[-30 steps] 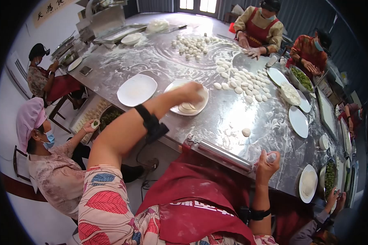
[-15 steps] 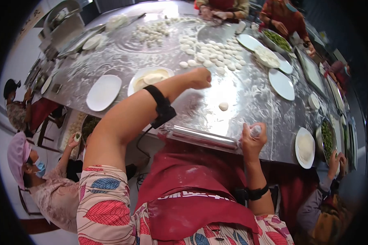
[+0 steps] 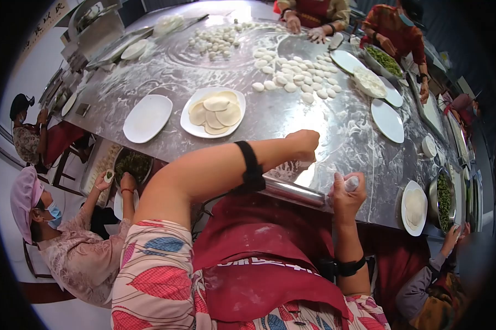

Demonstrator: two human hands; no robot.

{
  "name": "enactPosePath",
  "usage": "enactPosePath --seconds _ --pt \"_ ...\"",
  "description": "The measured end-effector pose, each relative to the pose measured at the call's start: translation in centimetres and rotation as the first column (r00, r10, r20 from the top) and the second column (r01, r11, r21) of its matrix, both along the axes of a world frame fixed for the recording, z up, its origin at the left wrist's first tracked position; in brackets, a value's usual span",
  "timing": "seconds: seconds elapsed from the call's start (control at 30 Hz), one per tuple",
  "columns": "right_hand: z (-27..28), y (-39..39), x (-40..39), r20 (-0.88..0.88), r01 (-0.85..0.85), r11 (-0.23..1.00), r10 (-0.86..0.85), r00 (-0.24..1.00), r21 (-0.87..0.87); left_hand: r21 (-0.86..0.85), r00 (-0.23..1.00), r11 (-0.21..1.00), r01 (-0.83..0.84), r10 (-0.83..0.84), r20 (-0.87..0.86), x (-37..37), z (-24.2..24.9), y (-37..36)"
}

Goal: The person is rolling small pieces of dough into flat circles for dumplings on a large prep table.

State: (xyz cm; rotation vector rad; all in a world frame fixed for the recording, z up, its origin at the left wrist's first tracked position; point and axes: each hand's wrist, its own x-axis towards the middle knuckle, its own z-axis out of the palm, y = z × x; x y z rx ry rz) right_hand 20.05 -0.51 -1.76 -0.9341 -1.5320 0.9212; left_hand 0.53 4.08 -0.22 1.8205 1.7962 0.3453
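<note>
My right hand (image 3: 348, 197) is wrapped round the white end handle of a shiny metal rolling pin (image 3: 295, 191) at the near edge of the steel table. My left hand (image 3: 304, 146), closed with fingers curled downward, is low over the table just beyond the pin. Whatever its fingers hold, if anything, is hidden beneath it. Left of it, a white plate (image 3: 187, 120) carries several thin round dough wrappers (image 3: 218, 111). Farther back lie several small floured dough pieces (image 3: 307, 78).
Another white plate (image 3: 148, 118) stands at left, and a white oval plate (image 3: 388, 121) at right. A bowl of chopped greens (image 3: 441, 198) is near the right edge. Co-workers sit at left and right; others' hands (image 3: 316, 34) are at the far side.
My left hand has come right and toward me, over the spot where a lone dough ball lay; that ball is now hidden. The wrapper plate shows fully. My right hand keeps its grip.
</note>
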Motion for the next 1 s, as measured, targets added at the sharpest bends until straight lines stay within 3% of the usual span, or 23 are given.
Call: enactPosePath --seconds 0.07,0.23,0.33,0.43,0.5,0.57,0.6,0.7,0.77,0.8,0.83,0.87,0.9,1.0 --pt "1.2 0.2 -0.4 -0.019 -0.023 0.999 0.023 1.0 -0.022 0.008 0.996 1.0 -0.006 0.005 0.085 -1.4 -0.4 -1.6" --pt "3.5 3.0 -2.4 0.095 -0.022 0.986 0.007 0.995 0.163 -0.03 0.982 0.999 -0.04 0.045 0.186 -2.7 -1.2 -2.6" --pt "1.7 3.3 -1.8 0.107 -0.011 0.997 0.003 0.994 0.077 -0.151 0.959 0.984 -0.095 0.131 0.249 -2.5 -0.8 -3.1" --pt "-0.5 2.5 -1.1 0.045 0.025 0.998 -0.028 0.999 0.063 0.025 0.967 0.989 -0.143 0.135 0.215 -2.8 -1.1 -4.7" --pt "-0.7 2.9 -1.3 0.084 0.064 0.992 -0.073 0.994 0.107 0.041 0.969 0.987 -0.157 0.146 0.2 -2.7 -1.6 -5.2" --pt "-0.7 5.1 -2.8 0.068 0.063 0.998 -0.064 0.996 0.016 0.049 0.985 0.991 -0.127 0.12 0.125 -1.6 -0.9 -5.1" --pt "-1.8 7.2 -3.3 0.139 0.075 0.98 -0.101 0.985 0.183 0.095 0.988 0.984 -0.149 0.143 0.063 -1.0 -0.7 -4.8" --pt "-1.1 7.4 -3.9 0.194 0.076 0.989 -0.1 0.976 0.126 0.043 0.989 0.995 -0.089 0.084 0.121 -1.1 -0.3 -3.7" --pt "0.2 4.2 -2.6 0.124 0.099 0.993 -0.108 0.986 0.071 0.106 0.985 0.993 0.055 -0.071 0.156 -2.1 -1.8 -3.8" --pt "0.3 2.9 -1.5 0.225 0.095 0.962 -0.155 0.962 0.257 0.13 0.982 0.991 -0.011 -0.014 0.187 -2.5 -2.1 -4.2" --pt "-0.3 1.7 -0.7 0.113 0.07 0.995 -0.078 0.991 0.076 0.149 0.975 0.986 -0.074 0.041 0.216 -2.7 -2.2 -4.8" --pt "-0.1 1.7 -0.9 0.103 0.066 0.997 -0.069 0.992 0.036 -0.03 0.917 0.979 -0.204 0.202 0.345 -2.8 -1.9 -5.5" --pt "-0.2 1.2 -0.8 0.091 0.075 0.997 -0.073 0.993 -0.015 -0.01 0.931 0.982 -0.19 0.183 0.315 -3.0 -1.7 -5.7" --pt "-1.3 6.2 -3.0 0.225 0.135 0.973 -0.176 0.958 0.188 0.058 0.979 0.988 -0.14 0.13 0.156 -1.9 -0.6 -6.0"
